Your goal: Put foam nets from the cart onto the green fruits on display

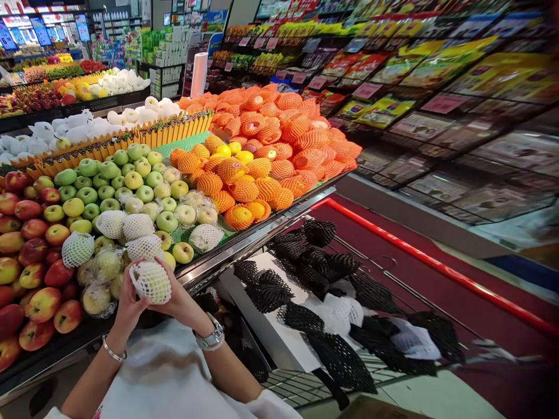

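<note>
White-netted fruit [151, 282] near metal display edge [244, 249]

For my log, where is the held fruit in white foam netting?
In the head view, the netted fruit is left of centre, between left hand and right hand, below another netted fruit.

At the far upper left, a blue screen [6, 36] is showing what looks like a white 6. Pink price tags [444, 103] are lining the shelving [393, 215] at right, a red sign [301, 8] is standing above, and a sticker [236, 164] is marking a netted orange [226, 172]; their print is appearing too blurred to read.
</note>
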Action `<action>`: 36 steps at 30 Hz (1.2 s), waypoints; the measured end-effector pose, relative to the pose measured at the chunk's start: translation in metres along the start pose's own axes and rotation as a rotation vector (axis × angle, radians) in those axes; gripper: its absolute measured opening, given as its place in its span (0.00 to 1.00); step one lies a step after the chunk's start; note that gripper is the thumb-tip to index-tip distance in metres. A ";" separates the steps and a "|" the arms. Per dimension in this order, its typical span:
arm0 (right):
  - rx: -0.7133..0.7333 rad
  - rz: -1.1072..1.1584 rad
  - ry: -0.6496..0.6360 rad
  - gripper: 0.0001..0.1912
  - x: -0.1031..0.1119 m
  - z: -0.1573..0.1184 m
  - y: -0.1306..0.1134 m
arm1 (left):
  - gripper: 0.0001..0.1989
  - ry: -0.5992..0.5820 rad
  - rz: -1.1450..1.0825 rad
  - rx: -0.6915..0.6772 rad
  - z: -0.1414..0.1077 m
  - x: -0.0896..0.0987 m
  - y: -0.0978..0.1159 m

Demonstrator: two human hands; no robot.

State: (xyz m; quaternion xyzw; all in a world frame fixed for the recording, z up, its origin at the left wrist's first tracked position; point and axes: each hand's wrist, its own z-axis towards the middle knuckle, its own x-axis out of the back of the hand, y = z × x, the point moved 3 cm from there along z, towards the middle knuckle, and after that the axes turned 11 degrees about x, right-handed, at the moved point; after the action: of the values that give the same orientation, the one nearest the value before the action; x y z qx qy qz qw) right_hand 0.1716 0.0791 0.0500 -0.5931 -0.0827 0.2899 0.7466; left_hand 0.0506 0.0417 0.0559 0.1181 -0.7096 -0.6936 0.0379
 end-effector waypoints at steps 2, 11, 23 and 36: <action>0.017 0.011 -0.007 0.52 -0.005 -0.001 0.004 | 0.37 0.009 0.025 -0.017 0.003 0.004 0.010; -0.036 0.066 -0.009 0.33 -0.038 -0.005 0.008 | 0.11 0.001 0.556 -0.218 -0.002 0.016 0.052; -0.097 0.067 0.058 0.33 -0.028 -0.008 0.028 | 0.20 0.062 0.460 -0.365 0.002 0.010 0.030; 0.010 -0.065 -0.135 0.44 -0.016 -0.001 -0.013 | 0.21 0.233 0.201 -0.125 0.003 0.011 0.014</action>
State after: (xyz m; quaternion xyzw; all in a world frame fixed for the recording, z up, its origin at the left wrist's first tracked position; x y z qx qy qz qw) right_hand 0.1634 0.0684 0.0654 -0.5654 -0.1505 0.3050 0.7514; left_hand 0.0377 0.0424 0.0683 0.1238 -0.6642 -0.7105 0.1964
